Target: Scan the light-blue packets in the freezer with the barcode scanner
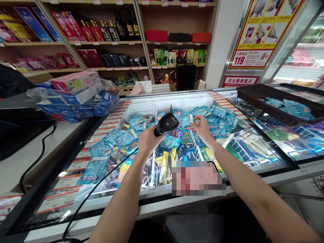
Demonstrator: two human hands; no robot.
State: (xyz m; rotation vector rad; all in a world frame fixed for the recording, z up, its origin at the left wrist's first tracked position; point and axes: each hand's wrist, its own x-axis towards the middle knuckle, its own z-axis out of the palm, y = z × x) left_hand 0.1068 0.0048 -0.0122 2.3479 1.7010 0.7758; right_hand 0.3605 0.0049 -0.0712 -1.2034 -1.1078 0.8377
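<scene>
My left hand (147, 140) is wrapped round the handle of a black barcode scanner (167, 124), whose head points away from me over the freezer. A cord trails from it down to the lower left. Just to the right, my right hand (200, 127) pinches the edge of a light blue packet (186, 120) that faces the scanner head. More blue packets (219, 116) lie piled on the glass top beyond and to the right of that hand. On the left, other blue packets (126, 137) are spread loosely over the glass.
Under the glass, white wire baskets (153, 168) hold frozen goods. A brown tray (268, 104) with blue packets stands at the right. Bagged blue boxes (73, 104) sit at the left. A pixelated patch covers a phone (215, 166) by the front edge. Stocked shelves line the back.
</scene>
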